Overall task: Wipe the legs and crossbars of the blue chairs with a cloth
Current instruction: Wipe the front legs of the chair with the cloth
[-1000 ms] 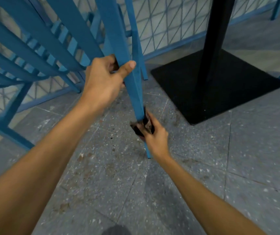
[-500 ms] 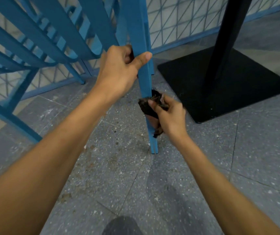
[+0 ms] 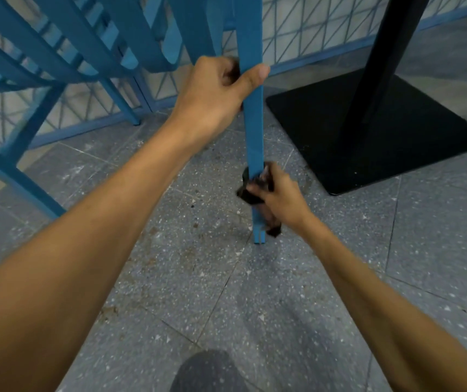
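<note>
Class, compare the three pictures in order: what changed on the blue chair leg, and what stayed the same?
The right hand, gripping the dark cloth against the chair leg, slid up the leg, then came back down toward its foot. Nothing was taken hold of or let go. The left hand still grips the leg higher up, and the black table base has not moved.

Right hand [image 3: 283,199] has slid the cloth [image 3: 247,195] down the leg [image 3: 255,131] (nearer its foot).
</note>
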Demonstrator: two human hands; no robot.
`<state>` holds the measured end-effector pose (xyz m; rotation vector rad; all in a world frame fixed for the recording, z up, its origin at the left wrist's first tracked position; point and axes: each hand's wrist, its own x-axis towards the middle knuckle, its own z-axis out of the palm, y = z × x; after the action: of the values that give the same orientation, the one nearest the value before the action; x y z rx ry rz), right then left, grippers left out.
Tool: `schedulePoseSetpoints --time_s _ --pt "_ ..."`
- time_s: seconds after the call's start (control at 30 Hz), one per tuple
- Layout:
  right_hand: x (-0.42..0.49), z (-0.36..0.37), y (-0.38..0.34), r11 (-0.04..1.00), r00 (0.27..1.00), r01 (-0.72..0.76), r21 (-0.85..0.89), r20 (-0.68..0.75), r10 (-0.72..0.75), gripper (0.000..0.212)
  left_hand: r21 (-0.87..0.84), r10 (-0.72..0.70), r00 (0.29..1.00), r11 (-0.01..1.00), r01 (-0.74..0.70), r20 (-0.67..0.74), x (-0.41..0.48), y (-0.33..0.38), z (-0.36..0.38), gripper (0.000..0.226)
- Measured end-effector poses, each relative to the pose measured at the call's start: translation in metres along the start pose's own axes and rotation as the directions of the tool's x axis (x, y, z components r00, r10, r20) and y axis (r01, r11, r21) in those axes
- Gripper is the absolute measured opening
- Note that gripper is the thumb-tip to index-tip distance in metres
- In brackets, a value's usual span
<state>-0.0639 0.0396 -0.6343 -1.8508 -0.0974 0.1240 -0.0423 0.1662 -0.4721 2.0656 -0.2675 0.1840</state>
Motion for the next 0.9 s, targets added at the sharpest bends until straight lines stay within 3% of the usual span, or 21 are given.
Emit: schedulePoseSetpoints --time_s 0.07,0.13,0.23,0.33,0.4,0.47,0.57,0.7,0.77,0.83,0.9 --pt "0.004 -0.009 -0.024 0.986 0.977 0.145 0.086 -0.169 -0.129 0.042 0.067 -0.032 0.998 0.997 0.028 0.050 -0.008 -0.016 0.004 0.035" --pt "0.006 -0.009 -0.027 0.956 0.950 0.221 0.195 -0.265 -0.166 0.048 0.128 -0.054 0.988 0.991 0.035 0.144 -0.025 -0.037 0.011 0.032" --pt "-0.001 0.015 0.000 0.920 0.984 0.122 0.372 -0.170 -0.061 0.058 0.075 -0.085 0.956 0.995 0.066 0.281 -0.049 -0.063 0.020 0.047" --pt "-0.010 0.040 0.043 0.911 0.999 -0.035 0.412 -0.019 0.047 0.051 0.015 -0.114 0.935 0.993 0.115 0.337 -0.054 -0.068 0.024 0.053" --pt "-0.017 0.048 0.068 0.943 0.988 -0.152 0.297 0.018 0.154 0.046 -0.002 -0.136 0.926 0.989 0.145 0.352 -0.058 -0.071 0.025 0.054" --pt "-0.024 0.048 0.085 0.977 0.977 -0.209 0.047 -0.031 0.211 0.043 -0.019 -0.140 0.926 0.988 0.156 0.350 -0.063 -0.072 0.026 0.057" --pt "-0.023 0.042 0.088 0.977 0.981 -0.189 -0.094 -0.063 0.184 0.041 -0.033 -0.140 0.931 0.987 0.160 0.338 -0.067 -0.073 0.026 0.060" --pt "-0.020 0.022 0.076 0.954 0.988 -0.151 -0.260 0.000 0.156 0.037 0.003 -0.157 0.929 0.986 0.166 0.334 -0.067 -0.070 0.024 0.060" --pt "-0.023 0.012 0.069 0.963 0.990 -0.138 -0.230 -0.020 0.137 0.025 0.005 -0.154 0.930 0.987 0.162 0.333 -0.066 -0.070 0.024 0.060" --pt "-0.033 0.008 0.062 0.988 0.979 -0.093 -0.124 -0.193 0.068 0.011 0.013 -0.156 0.929 0.987 0.161 0.335 -0.066 -0.070 0.022 0.060" --pt "-0.042 0.012 0.055 0.998 0.944 -0.013 0.054 -0.328 0.030 0.019 0.014 -0.158 0.930 0.987 0.162 0.332 -0.065 -0.071 0.021 0.062"
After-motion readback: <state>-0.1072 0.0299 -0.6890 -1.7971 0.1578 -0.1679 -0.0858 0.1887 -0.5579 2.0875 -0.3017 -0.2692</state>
